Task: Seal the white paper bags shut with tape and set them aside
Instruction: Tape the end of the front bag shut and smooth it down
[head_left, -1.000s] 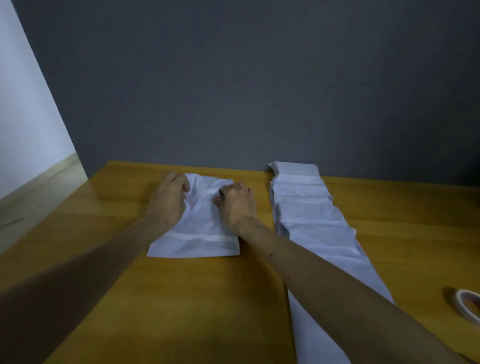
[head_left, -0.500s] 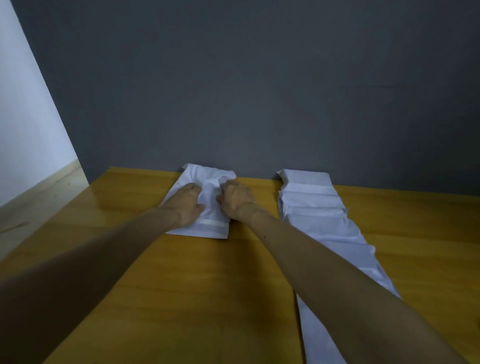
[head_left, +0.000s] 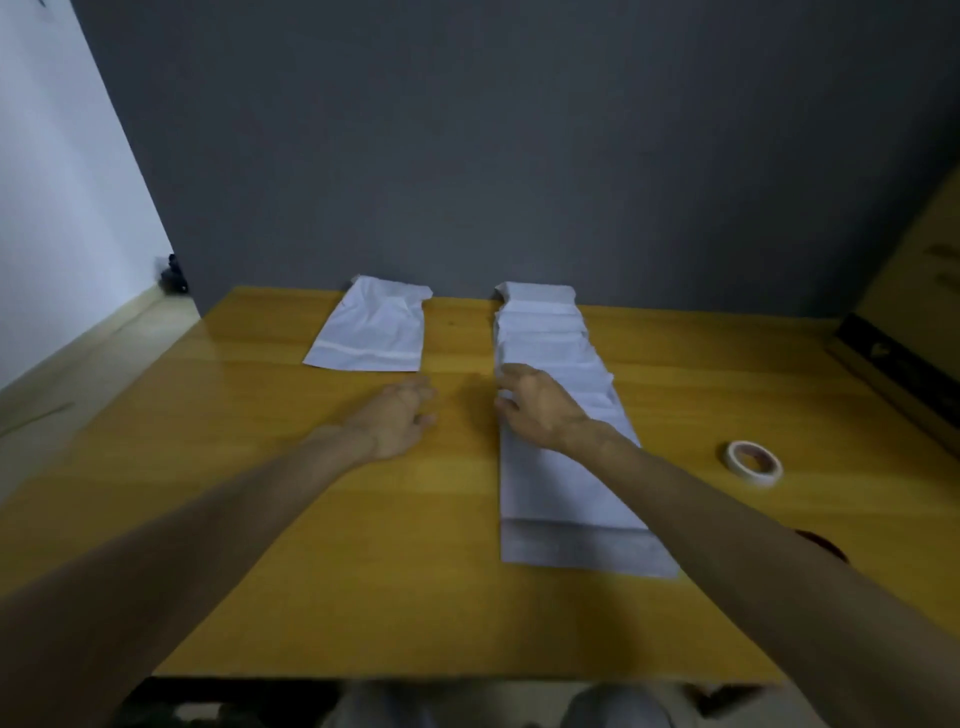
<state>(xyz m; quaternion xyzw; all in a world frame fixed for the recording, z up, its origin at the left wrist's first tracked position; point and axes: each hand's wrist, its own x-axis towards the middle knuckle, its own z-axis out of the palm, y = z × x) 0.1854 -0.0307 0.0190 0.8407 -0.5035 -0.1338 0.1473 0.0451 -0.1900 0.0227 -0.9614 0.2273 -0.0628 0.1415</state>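
Resting on the left edge of a row of overlapping white paper bags (head_left: 563, 483), a person's right hand (head_left: 540, 410) lies with fingers loosely spread, gripping nothing, while the left hand (head_left: 395, 421) hovers relaxed and empty over bare wood just beside it. One crumpled bag (head_left: 371, 332), a pale band across its near end, lies flat at the far edge of the yellow table (head_left: 260, 519), against the grey wall and apart from both hands. A roll of tape (head_left: 753, 462) sits right of the row, with open tabletop around it.
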